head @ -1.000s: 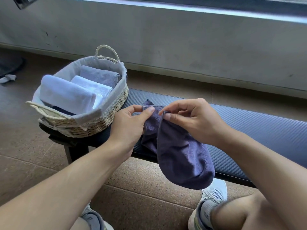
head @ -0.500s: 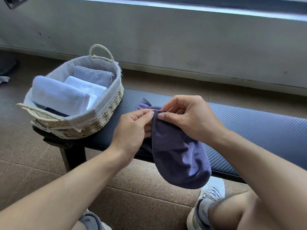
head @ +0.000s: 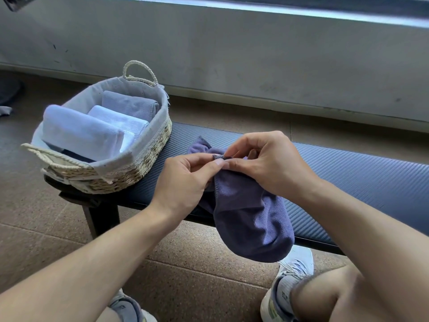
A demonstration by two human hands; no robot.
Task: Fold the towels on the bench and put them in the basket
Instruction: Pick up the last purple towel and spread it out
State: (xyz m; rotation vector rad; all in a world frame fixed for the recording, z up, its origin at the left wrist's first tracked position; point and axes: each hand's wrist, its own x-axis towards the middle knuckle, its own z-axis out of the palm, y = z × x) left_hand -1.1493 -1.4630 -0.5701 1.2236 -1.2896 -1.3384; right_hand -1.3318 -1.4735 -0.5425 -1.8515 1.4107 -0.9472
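- The purple towel (head: pixel 250 219) hangs in front of the bench (head: pixel 359 173), its lower fold drooping below the seat edge — one corner lies on the padding.
- The left hand (head: pixel 185 180) and right hand (head: pixel 269 163) touch, both pinching the towel's top hem.
- The woven basket (head: pixel 148 145) sits on the bench's left end — three folded towels (head: pixel 81 131) inside.

You have the dark purple terry towel (head: pixel 250 219) pinched at its stitched top edge, its doubled body sagging over the front edge of the long dark ribbed padded bench (head: pixel 362 173). The oval woven straw basket with pale cloth lining (head: pixel 148 149) sits on the bench's left end, holding 3 folded towels: 2 white (head: pixel 79 131), 1 light grey-blue (head: pixel 130 105).
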